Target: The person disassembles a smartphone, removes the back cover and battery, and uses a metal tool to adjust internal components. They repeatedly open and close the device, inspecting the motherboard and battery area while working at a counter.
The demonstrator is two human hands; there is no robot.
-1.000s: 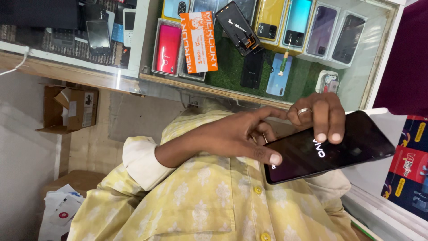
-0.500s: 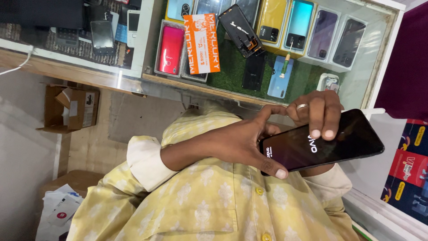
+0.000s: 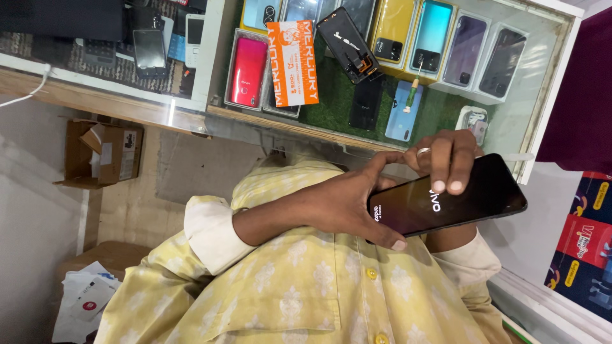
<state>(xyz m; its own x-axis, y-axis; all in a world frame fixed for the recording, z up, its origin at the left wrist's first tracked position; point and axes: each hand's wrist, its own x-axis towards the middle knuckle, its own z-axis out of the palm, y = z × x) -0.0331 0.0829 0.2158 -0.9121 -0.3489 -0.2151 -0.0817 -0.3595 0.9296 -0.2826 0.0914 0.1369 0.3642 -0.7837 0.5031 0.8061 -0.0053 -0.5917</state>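
Black phone [image 3: 446, 200] lies long-axis sideways, tilted; left hand [image 3: 344, 204] and right hand [image 3: 449, 159] grip it.

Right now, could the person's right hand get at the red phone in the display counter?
Probably not straight away. The right hand is curled over the black phone, which the left hand also grips. The red phone lies inside the display counter, seemingly under its glass top.

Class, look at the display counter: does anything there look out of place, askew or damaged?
Yes. An opened phone, back cover off and insides showing, lies tilted across the neat row of boxed phones.
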